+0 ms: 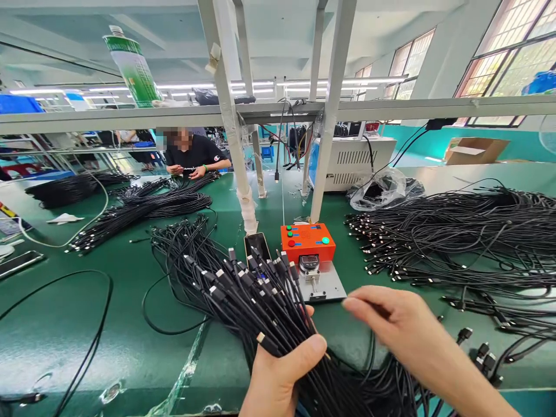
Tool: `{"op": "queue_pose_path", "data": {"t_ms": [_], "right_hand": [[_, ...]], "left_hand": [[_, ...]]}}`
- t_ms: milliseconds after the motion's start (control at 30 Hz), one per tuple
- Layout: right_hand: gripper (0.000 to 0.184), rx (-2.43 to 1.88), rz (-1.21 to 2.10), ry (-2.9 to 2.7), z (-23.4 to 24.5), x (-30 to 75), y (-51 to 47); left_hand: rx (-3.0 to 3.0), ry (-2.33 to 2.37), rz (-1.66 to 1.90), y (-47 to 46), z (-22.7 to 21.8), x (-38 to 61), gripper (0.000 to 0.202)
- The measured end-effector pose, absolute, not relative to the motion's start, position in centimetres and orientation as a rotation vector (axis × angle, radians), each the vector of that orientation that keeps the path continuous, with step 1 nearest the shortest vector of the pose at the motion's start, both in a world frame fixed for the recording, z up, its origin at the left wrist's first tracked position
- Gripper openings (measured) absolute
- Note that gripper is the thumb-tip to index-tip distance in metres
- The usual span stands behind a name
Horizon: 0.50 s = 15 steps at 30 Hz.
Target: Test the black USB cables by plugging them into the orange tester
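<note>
My left hand is wrapped around a thick bundle of black USB cables, gripping it below the connectors. The bundle's plug ends fan up and to the left, and its lengths trail off to the lower right. To the right of the bundle, my right hand hangs over the table with fingers curled and thumb against the index finger; no object shows between them. Just beyond the hands sits an orange tester box with coloured buttons, joined to a metal plate bearing a small digital gauge.
Another cable pile covers the right side; more cable bundles lie left. A phone leans by a white post. Across the green table a co-worker handles cables. A grey machine stands behind.
</note>
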State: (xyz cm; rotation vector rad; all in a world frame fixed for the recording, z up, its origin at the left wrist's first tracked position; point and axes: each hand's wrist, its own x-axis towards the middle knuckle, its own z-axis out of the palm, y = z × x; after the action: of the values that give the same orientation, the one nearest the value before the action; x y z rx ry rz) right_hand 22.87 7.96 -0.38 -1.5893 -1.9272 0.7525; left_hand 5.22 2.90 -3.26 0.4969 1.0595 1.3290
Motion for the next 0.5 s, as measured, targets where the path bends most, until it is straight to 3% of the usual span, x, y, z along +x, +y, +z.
{"op": "queue_pose_path", "data": {"t_ms": [100, 200, 300, 400, 500], "right_hand": [[0.027, -1.266, 1.226, -1.863, 0.9, 18.4, 8.4], [0.025, -1.167, 1.445, -1.706, 0.8, 17.6, 8.9], [0.025, -1.228, 1.285, -1.683, 0.2, 18.7, 8.7], [0.018, -1.242, 1.039, -1.735, 0.0, 18.8, 8.0], [0.022, -1.214, 1.166, -1.699, 0.1, 18.0, 7.7]], "left_hand": [[0.575, 1.003, 1.441, 3.3, -3.5, 5.5, 0.049], [0.607, 0.976, 1.408, 3.5, -3.4, 5.2, 0.034], [0.572, 0.976, 1.348, 3.5, -3.0, 5.1, 0.022], [0.525, 0.991, 1.353, 3.1, -2.5, 5.5, 0.024], [0.51, 0.971, 1.358, 2.9, -2.4, 5.6, 0.027]]}}
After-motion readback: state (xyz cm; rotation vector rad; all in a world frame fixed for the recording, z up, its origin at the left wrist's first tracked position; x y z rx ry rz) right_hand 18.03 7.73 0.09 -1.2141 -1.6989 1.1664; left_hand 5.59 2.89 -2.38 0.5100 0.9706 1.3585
